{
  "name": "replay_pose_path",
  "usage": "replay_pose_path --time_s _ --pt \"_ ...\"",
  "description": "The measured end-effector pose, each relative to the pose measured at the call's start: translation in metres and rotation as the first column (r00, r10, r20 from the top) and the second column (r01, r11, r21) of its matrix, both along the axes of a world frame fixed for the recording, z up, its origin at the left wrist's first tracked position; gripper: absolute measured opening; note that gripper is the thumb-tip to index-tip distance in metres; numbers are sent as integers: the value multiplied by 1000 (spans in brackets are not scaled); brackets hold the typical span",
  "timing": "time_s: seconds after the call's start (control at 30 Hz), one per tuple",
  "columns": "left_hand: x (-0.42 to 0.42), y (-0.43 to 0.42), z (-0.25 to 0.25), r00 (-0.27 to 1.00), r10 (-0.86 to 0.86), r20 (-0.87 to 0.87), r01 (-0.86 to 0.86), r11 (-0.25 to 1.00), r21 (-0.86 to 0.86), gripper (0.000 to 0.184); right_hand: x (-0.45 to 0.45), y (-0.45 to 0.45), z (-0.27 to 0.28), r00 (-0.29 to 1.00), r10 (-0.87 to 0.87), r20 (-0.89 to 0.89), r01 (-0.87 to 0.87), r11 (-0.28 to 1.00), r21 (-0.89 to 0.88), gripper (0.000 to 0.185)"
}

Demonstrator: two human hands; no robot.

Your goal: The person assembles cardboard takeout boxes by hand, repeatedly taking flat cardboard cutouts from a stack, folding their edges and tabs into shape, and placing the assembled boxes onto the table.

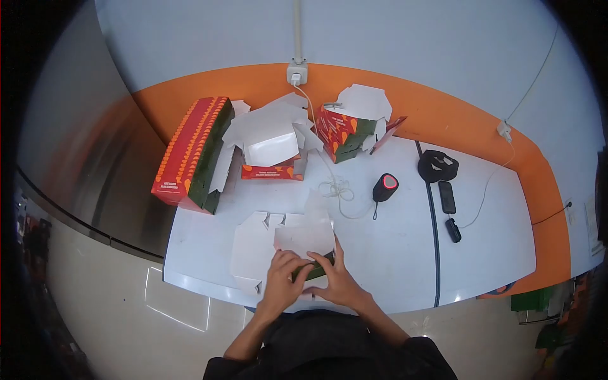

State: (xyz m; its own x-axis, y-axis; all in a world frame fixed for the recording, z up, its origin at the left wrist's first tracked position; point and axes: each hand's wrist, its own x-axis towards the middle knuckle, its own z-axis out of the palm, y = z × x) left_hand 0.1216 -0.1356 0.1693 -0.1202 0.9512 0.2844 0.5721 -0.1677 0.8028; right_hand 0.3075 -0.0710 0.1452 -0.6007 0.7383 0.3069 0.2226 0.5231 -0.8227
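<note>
Both hands are on a partly folded cardboard box [305, 239] near the table's front edge. Its inside is white, and a dark green panel shows between the hands. My left hand [283, 278] grips the box's left side, fingers bent and thumb pointing inward over the green panel. On the right side, my right hand [339, 280] holds the box with its fingers along the wall and over the green panel. Under and left of the box lies a flat white cardboard piece [249, 247] with cut flaps.
Behind stand a tall red and green box [193, 152], an open white-lined box [272, 149] and another red and green box [348, 130]. Right of them are a black speaker [385, 187], a white cable [342, 190], a black roll [437, 166] and a black device [447, 197].
</note>
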Motion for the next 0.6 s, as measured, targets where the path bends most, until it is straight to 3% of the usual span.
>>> replay_pose_path --time_s 0.1,0.17,0.23,0.27,0.33,0.37,0.4,0.5,0.57,0.6 --pt "24 6 38 994 97 -60 -82 973 217 45 6 16 -11 977 -211 -15 211 973 88 72" --pt "24 7 40 985 172 27 -172 938 300 54 20 46 -1 934 -358 -15 356 922 151 73" --pt "15 7 36 976 207 61 -215 920 327 59 24 90 37 857 -501 -119 508 786 353 75" --pt "8 6 30 980 199 11 -195 946 259 59 27 123 49 831 -537 -147 547 739 393 76" --pt "-6 5 12 980 174 -92 -162 978 128 60 18 193 84 800 -431 -417 551 803 226 76" --pt "-13 3 -2 984 109 -138 -103 993 53 60 11 220 113 796 -407 -447 536 818 208 75" --pt "-18 0 -17 979 48 -196 -51 999 -12 62 7 257 127 826 -369 -427 488 846 214 76" --pt "-24 -28 -58 920 -176 -350 86 962 -258 69 -6 322 130 782 -579 -232 623 711 325 80" --pt "-23 -52 -83 835 -357 -418 147 878 -455 76 -15 325 125 725 -664 -180 685 670 288 84" --pt "-21 -62 -94 839 -359 -409 119 855 -505 78 -19 316 117 760 -594 -263 643 745 176 83"
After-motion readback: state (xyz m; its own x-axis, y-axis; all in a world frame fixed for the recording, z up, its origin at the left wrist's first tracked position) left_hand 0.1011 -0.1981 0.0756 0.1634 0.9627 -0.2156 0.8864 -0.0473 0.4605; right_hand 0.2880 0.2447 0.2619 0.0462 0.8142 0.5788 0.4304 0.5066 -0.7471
